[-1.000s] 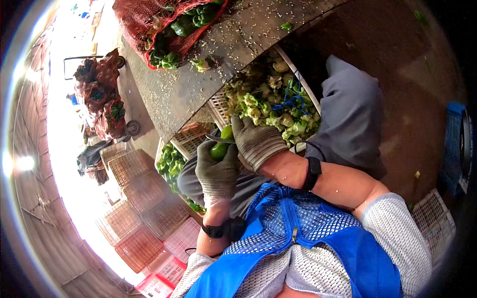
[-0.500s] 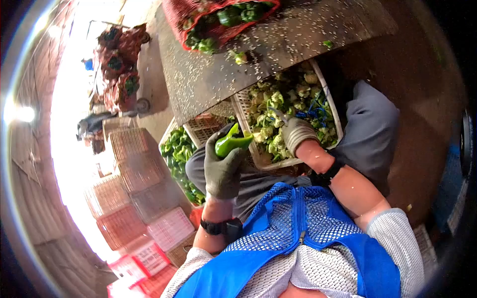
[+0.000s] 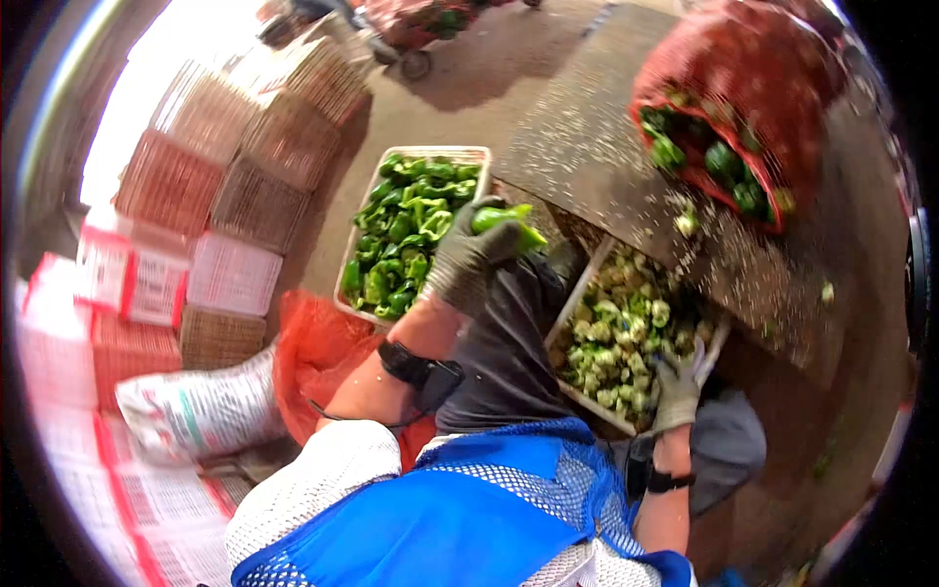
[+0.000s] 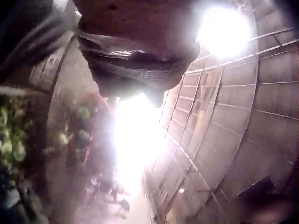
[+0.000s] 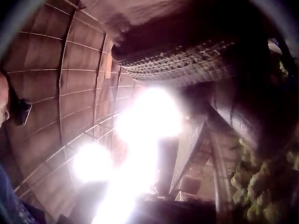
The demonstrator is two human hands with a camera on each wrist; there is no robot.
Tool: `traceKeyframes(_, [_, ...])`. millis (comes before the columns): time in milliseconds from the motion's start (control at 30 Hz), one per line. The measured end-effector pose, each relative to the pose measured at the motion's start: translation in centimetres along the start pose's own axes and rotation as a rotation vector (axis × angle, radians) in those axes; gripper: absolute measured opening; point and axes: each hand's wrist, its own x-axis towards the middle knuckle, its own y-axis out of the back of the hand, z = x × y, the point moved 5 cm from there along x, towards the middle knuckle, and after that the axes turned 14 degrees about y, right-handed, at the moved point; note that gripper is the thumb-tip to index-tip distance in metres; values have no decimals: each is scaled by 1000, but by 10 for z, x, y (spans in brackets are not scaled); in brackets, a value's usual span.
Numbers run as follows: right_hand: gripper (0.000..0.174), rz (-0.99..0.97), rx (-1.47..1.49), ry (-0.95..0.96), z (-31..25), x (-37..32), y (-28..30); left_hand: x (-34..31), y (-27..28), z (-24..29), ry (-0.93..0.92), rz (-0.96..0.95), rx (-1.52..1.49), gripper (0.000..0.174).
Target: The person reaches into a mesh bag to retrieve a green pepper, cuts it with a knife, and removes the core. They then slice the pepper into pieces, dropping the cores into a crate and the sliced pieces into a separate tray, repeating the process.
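My gloved left hand [image 3: 471, 256] grips a green pepper [image 3: 511, 227] with a cut-open end, beside the white crate of green peppers [image 3: 486, 155]. In the left wrist view the glove [image 4: 135, 70] is dark and the pepper is hidden. My gloved right hand [image 3: 677, 391] is at the near right side of a crate of pale green pepper cores [image 3: 631, 323]. It holds a knife [image 3: 698, 358], whose pointed blade [image 5: 189, 154] shows in the right wrist view below the ribbed glove [image 5: 182, 63].
A grey board [image 3: 577, 127] strewn with seeds carries a red mesh sack [image 3: 743, 88] of peppers. Stacked crates [image 3: 225, 166] stand at the left, near a white printed sack [image 3: 205, 411] and orange netting [image 3: 318, 352]. A wheeled cart [image 3: 416, 64] with red sacks is farther back.
The head view has turned left. Knife and pepper were together at first, then came apart. The left hand has carried the pepper towards the pepper crate; the right hand stays by the cores.
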Motion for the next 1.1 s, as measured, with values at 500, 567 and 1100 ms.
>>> traceKeyframes(500, [47, 121, -172, -227, -2, 55, -49, 201, 360, 118, -248, 839, 1229, 46])
traceKeyframes(567, [48, 183, -192, -124, 20, 73, -49, 262, 398, 91, -231, 776, 1585, 54])
traceKeyframes(1100, [35, 85, -234, -101, -61, 85, -84, 255, 366, 86, 140, 613, 1833, 74])
